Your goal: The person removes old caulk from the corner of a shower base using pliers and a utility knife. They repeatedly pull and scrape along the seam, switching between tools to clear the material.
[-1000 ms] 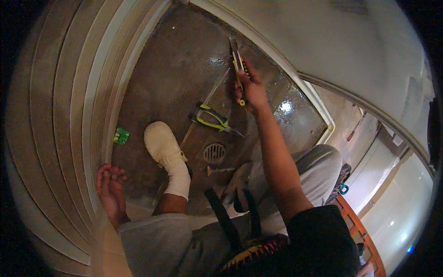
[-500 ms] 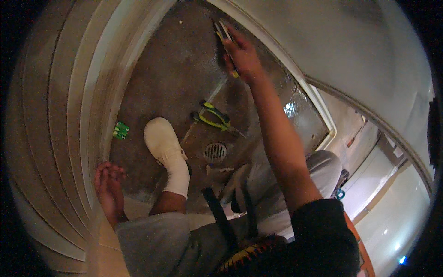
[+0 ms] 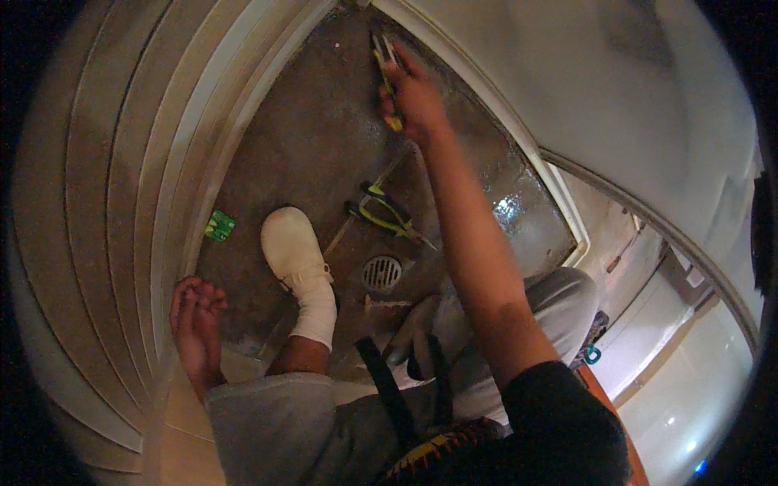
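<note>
While closed, the right hand grips yellow-handled pliers.

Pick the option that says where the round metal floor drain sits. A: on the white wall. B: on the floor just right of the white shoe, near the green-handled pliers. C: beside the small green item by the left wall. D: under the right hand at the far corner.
B: the round drain lies on the floor just right of the white shoe, below the green-handled pliers.

Bare floor open left of the pliers, white shoe and drain crowding the near floor
</note>
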